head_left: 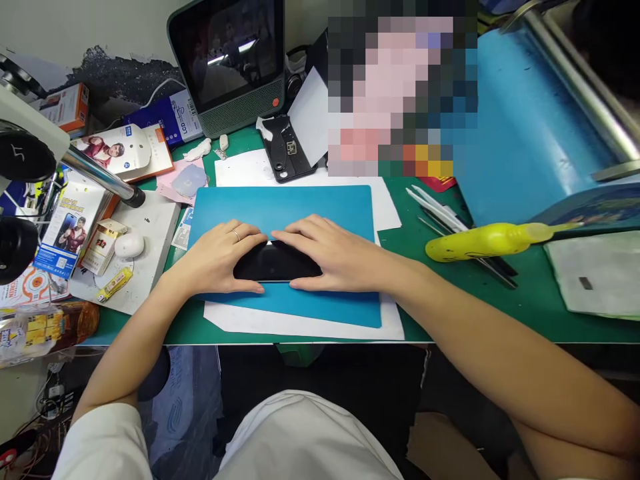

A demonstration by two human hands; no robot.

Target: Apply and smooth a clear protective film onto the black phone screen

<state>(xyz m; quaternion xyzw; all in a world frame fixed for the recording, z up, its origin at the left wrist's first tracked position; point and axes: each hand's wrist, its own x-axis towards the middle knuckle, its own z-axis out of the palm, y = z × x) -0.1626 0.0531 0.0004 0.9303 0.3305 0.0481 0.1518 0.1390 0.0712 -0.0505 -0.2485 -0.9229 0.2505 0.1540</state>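
Note:
A black smartphone [273, 264] lies sideways on a blue mat [285, 207], its dark glossy face up. My left hand [223, 259], with a ring on one finger, grips its left end, thumb along the near edge and fingers along the far edge. Round the right end, my right hand [335, 257] holds it the same way. Both ends of the phone are hidden under my palms. White paper [300, 325] sticks out from beneath the mat.
A yellow squeeze bottle [490, 241] lies on tweezers and thin tools [440, 210] at right. A screen device [235, 67] stands behind. Boxes [67, 227], a lamp arm [100, 173] and a yellow cutter [115, 285] are at left. The table edge [310, 343] runs close to me.

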